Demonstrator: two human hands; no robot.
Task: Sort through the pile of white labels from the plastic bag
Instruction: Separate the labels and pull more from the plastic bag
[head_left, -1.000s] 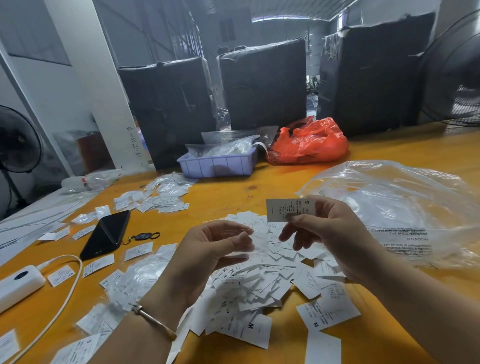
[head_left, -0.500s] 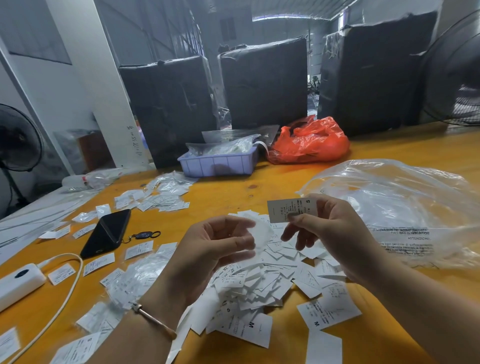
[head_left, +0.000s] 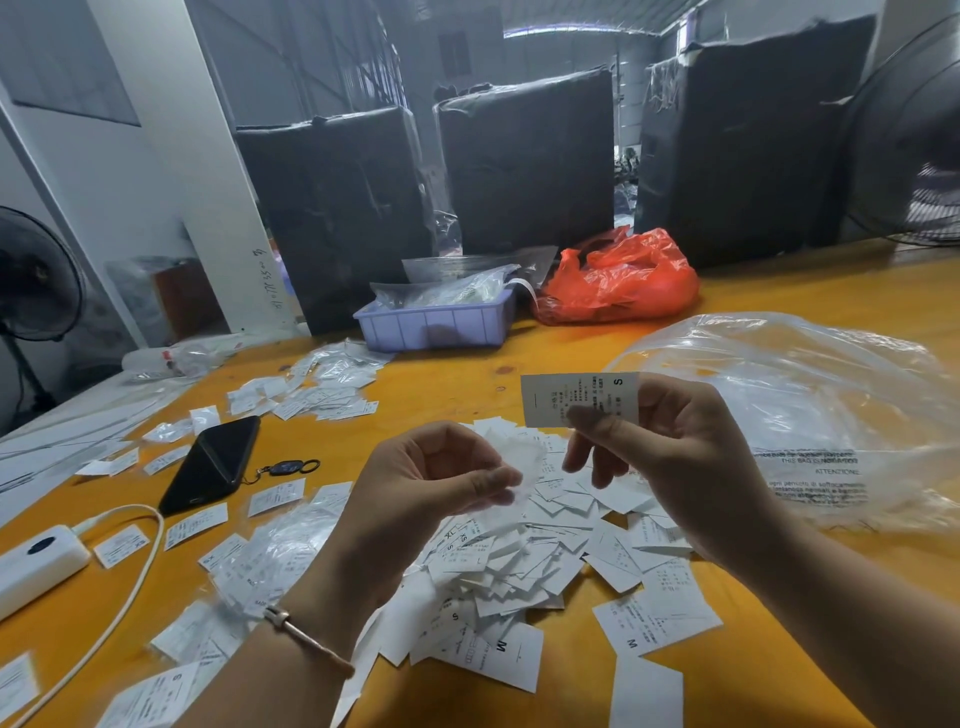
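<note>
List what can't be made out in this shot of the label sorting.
- Head view, held label: size S reads, fine print too small; right hand thumb covers part.
- Left hand: white piece at the fingertips is motion-blurred.
- Purple tray: contents veiled by crumpled plastic.
- Pile: lower labels buried.

Warehouse packing floor — black-wrapped bales (head_left: 524, 161), label-strewn worktable (head_left: 571, 353).
</note>
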